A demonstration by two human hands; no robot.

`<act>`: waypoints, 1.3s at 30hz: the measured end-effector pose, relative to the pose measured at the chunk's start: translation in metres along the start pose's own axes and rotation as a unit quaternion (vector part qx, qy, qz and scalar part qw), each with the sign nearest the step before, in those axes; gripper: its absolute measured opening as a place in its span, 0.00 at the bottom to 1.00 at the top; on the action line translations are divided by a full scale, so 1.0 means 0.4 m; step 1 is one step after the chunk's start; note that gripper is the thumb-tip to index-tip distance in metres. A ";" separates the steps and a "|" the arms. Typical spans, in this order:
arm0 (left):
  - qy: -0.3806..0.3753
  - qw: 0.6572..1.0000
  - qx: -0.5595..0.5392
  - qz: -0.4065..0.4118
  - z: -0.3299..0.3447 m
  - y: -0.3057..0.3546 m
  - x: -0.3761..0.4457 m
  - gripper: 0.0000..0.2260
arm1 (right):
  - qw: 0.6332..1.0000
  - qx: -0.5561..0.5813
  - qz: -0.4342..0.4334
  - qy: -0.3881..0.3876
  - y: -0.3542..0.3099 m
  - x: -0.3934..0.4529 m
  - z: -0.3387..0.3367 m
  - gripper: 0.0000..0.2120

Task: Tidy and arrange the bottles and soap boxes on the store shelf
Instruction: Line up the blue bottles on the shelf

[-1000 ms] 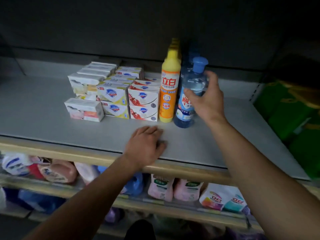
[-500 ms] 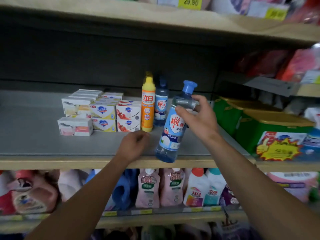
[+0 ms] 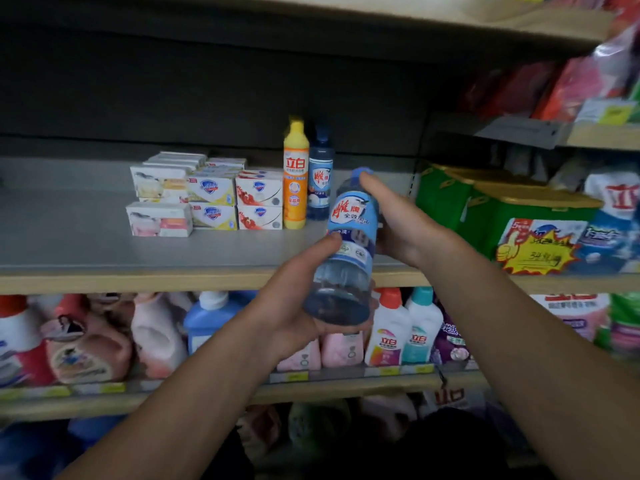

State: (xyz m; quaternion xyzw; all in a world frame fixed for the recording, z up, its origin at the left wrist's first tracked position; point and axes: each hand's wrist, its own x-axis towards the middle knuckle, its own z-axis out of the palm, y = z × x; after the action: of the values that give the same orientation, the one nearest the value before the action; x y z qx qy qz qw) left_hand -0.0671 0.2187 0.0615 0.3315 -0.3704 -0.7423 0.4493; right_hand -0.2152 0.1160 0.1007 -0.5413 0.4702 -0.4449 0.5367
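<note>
Bottle point(image 3: 349, 237) tilted off the shelf point(image 3: 104, 251) — left hand point(image 3: 294, 306) cups its base, right hand point(image 3: 398, 223) fingers wrap its neck.

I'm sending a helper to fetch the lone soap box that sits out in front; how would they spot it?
On the grey middle shelf, find the stack of soap boxes left of the yellow bottle. The front-left soap box lies alone at the stack's left corner, white with pink-orange print, without its neighbours' blue shield logo.

Clear blue-labelled bottle point(image 3: 348, 252) — tilted, off-shelf
</note>
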 end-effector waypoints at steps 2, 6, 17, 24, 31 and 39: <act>-0.009 0.998 -0.057 -0.029 0.012 0.006 -0.011 0.24 | 0.989 0.123 0.050 -0.058 0.021 0.002 0.001 0.25; -0.007 0.989 -0.133 -0.057 0.020 0.022 -0.009 0.24 | 0.955 0.260 0.088 -0.108 0.057 0.006 0.020 0.27; 0.098 0.968 0.194 0.127 -0.068 0.007 0.106 0.26 | 0.986 -0.051 -0.123 0.104 -0.015 0.095 0.011 0.24; 0.230 0.816 0.420 0.325 -0.076 -0.017 0.225 0.18 | 0.949 -0.155 -0.198 0.190 -0.032 0.139 0.002 0.22; -0.128 0.965 -0.220 -0.058 -0.089 0.039 0.238 0.34 | 0.956 0.272 0.025 -0.108 0.041 0.209 -0.061 0.26; -0.023 0.999 -0.019 -0.036 -0.095 0.031 0.318 0.30 | 0.993 0.114 0.011 0.034 0.053 0.295 -0.089 0.21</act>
State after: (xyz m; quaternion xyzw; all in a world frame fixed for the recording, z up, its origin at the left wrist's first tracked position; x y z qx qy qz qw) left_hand -0.0784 0.0892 0.0325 0.3190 -0.3545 -0.7722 0.4198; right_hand -0.2319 -0.0058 0.0779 -0.4559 0.4402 -0.5073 0.5839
